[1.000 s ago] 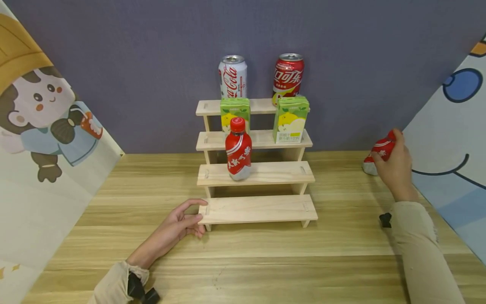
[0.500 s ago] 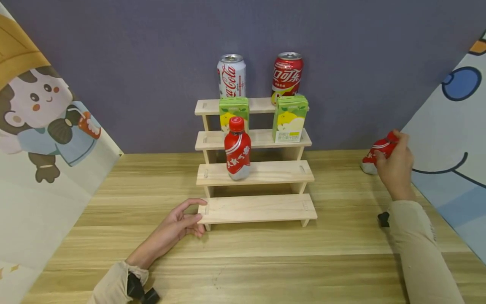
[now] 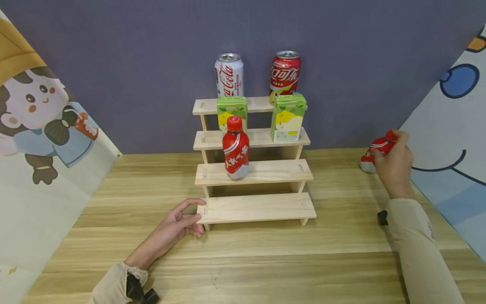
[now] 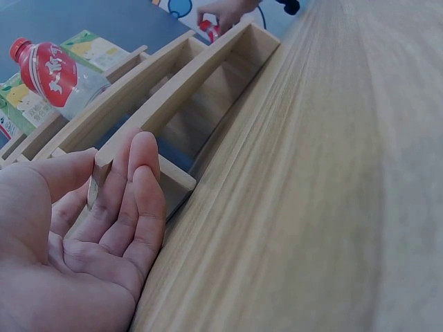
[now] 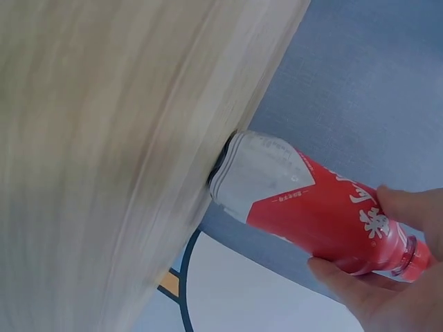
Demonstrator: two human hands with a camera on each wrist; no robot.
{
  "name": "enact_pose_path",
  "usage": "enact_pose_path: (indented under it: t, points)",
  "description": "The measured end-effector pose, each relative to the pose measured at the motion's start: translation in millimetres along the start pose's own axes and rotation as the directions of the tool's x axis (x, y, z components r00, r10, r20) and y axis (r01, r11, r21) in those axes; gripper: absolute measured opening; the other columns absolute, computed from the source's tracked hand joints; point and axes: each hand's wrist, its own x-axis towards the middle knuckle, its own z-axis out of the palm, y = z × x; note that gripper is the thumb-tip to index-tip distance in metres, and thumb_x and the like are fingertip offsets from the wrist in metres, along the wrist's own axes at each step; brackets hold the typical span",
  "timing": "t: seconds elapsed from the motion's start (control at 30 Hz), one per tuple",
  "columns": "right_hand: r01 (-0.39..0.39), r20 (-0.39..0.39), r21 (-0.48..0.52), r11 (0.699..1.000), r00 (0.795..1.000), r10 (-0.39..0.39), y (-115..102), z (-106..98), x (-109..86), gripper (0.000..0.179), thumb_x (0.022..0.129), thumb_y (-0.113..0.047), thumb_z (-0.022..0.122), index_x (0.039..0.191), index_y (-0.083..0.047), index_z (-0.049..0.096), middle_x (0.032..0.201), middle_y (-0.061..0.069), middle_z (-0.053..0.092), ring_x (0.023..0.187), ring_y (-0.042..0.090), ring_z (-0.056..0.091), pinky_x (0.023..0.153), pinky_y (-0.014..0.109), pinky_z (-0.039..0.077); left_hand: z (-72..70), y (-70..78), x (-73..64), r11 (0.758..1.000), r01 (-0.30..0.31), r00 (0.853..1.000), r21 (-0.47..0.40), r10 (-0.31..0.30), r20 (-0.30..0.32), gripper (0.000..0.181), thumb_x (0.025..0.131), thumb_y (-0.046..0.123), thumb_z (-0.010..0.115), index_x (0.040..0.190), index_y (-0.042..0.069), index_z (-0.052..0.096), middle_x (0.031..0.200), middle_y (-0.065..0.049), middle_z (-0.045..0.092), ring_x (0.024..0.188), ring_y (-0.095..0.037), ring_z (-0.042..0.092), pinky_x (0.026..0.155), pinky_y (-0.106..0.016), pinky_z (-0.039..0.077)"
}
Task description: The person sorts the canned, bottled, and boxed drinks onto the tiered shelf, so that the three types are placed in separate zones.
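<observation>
A four-step wooden display rack (image 3: 258, 209) stands on the table. My left hand (image 3: 178, 223) holds the left end of its lowest step; in the left wrist view the thumb and fingers (image 4: 149, 200) close round the board's end. At the far right, my right hand (image 3: 395, 166) grips a red-labelled drink bottle (image 5: 318, 214) by its upper part, thumb and fingers on opposite sides. The bottle leans, its base at the wood surface near the back wall. A matching red bottle (image 3: 236, 154) stands upright on the second step from the bottom, left of centre.
Two green juice boxes (image 3: 287, 120) stand on the third step, the left one partly behind the bottle. On the top step are a white cola can (image 3: 229, 76) and a red cola can (image 3: 284, 74). Printed side panels (image 3: 448, 135) and a dark back wall (image 3: 171, 76) enclose the table (image 3: 265, 261).
The scene has drifted slightly left in the head view. Both hands keep their holds, the left on the rack and the right on the bottle.
</observation>
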Motion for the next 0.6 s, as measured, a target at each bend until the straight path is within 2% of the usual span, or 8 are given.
enact_pose_path:
  t: [0.3, 0.6]
  points:
    - [0.034, -0.029, 0.006, 0.999, 0.999, -0.034, -1.8, 2.8, -0.9, 0.067, 0.092, -0.006, 0.068, 0.148, -0.008, 0.031, 0.132, 0.033, 0.055, 0.119, 0.052, 0.054, 0.097, 0.063, 0.047, -0.7, 0.1, -0.4, 1.000, -0.015, 1.000, 0.004, 0.015, 0.009, 0.044, 0.105, 0.008, 0.049, 0.147, 0.005, 0.037, 0.084, -0.010, 0.072, 0.079, -0.019, 0.069, 0.075, -0.033, 0.060]
    - [0.051, 0.073, 0.011, 0.999, 0.996, -0.051, -10.1, 1.8, -2.6, 0.069, 0.093, -0.007, 0.067, 0.151, -0.009, 0.028, 0.133, 0.032, 0.055, 0.116, 0.050, 0.057, 0.091, 0.064, 0.049, -1.0, -0.1, 0.2, 1.000, -0.020, 1.000, 0.008, 0.020, 0.010, 0.044, 0.104, 0.007, 0.049, 0.146, 0.004, 0.037, 0.084, -0.011, 0.072, 0.078, -0.020, 0.069, 0.075, -0.034, 0.060]
